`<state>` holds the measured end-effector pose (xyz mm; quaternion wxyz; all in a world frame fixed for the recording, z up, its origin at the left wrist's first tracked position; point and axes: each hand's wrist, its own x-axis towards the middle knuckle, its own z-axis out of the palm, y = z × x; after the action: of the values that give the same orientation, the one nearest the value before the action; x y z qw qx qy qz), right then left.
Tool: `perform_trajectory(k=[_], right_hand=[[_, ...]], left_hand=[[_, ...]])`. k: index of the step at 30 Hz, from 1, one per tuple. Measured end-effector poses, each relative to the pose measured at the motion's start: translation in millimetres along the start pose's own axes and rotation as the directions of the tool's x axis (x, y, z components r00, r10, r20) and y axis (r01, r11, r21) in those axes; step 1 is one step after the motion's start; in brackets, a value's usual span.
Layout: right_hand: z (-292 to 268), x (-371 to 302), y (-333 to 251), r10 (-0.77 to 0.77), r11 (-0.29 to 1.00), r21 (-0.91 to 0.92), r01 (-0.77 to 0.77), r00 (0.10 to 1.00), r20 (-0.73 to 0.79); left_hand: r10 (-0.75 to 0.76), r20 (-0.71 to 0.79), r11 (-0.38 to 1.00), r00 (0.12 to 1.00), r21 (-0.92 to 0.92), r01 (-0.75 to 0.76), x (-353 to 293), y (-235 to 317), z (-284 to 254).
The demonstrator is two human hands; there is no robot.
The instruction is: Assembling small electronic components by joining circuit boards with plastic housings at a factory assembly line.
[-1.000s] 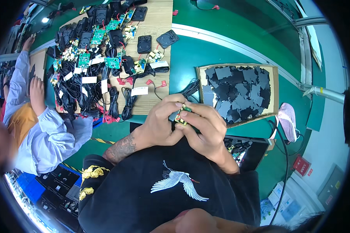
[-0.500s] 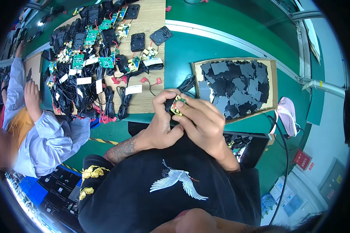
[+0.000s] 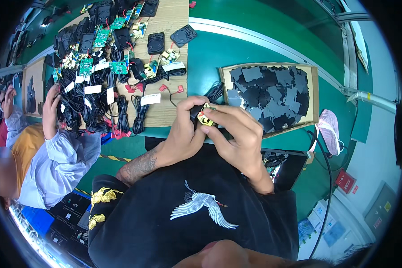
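Note:
Close in front of my chest, my left hand (image 3: 186,127) is closed round a black plastic housing (image 3: 195,111), mostly hidden by the fingers. With fingertips and thumb, my right hand (image 3: 237,134) pinches a small circuit board with yellow parts (image 3: 205,118) against that housing. A bundled black cable (image 3: 215,91) lies just beyond my hands. Whether the board sits inside the housing or only touches it, I cannot tell.
Left of my hands, a cardboard sheet (image 3: 174,117) bears piled cables, green boards (image 3: 119,67) and black housings (image 3: 155,43). At right stands a shallow cardboard box (image 3: 316,96) of dark grey sheets (image 3: 277,96). A co-worker in a pale smock (image 3: 67,165) sits at left.
My right thumb has shifted lower on the board, and the board now stands more upright against the housing. The co-worker's hands have moved, one reaching toward the cable pile.

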<state>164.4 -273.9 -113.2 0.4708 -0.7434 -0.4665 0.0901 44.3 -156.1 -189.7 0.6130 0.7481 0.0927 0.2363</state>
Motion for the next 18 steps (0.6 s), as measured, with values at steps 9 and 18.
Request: perform_trajectory(k=[9,18], right_hand=[[3.3,-1.8,-0.3,-0.039,0.999,-0.036,0.039,0.999,-0.02],[-0.5,0.3,3.8,-0.055,0.998,-0.037,0.056,0.998,0.039]], left_hand=[[0.081,-0.007,0.997,0.997,0.003,-0.081,2.0,-6.9,-0.2],[0.171,0.066,0.985,0.983,0.003,-0.172,1.7,-12.2,4.4]])
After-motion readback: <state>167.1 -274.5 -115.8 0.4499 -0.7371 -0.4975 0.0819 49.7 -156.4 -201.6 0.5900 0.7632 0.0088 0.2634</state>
